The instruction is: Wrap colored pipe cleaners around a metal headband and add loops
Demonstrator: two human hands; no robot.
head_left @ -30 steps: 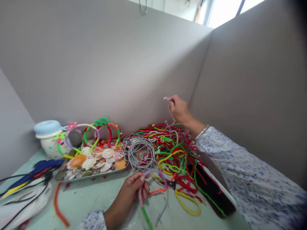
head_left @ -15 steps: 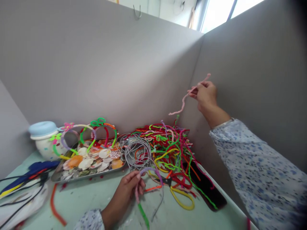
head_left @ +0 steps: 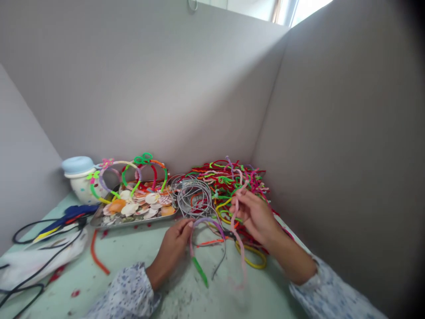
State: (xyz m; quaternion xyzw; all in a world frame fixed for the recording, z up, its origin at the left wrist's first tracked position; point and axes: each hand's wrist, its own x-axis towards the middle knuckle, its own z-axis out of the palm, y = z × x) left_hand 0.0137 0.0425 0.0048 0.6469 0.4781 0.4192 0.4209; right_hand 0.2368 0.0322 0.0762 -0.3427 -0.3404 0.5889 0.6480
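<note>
The left hand (head_left: 174, 243) pinched a headband (head_left: 219, 227) between thumb and fingers, near the left side of its purple arc, over the counter (head_left: 133, 248); whether its ends touched down was unclear. One leg ended in green wrapping, while the other looked grey and bare. The right hand (head_left: 254, 215) had its grip pinching a pink pipe cleaner (head_left: 241, 252), which dangled beside the headband, its lower end blurred. The step in hand seemed to be lining up this strip; joining the two would call for a steady left grip and the strip's end laid against the band.
</note>
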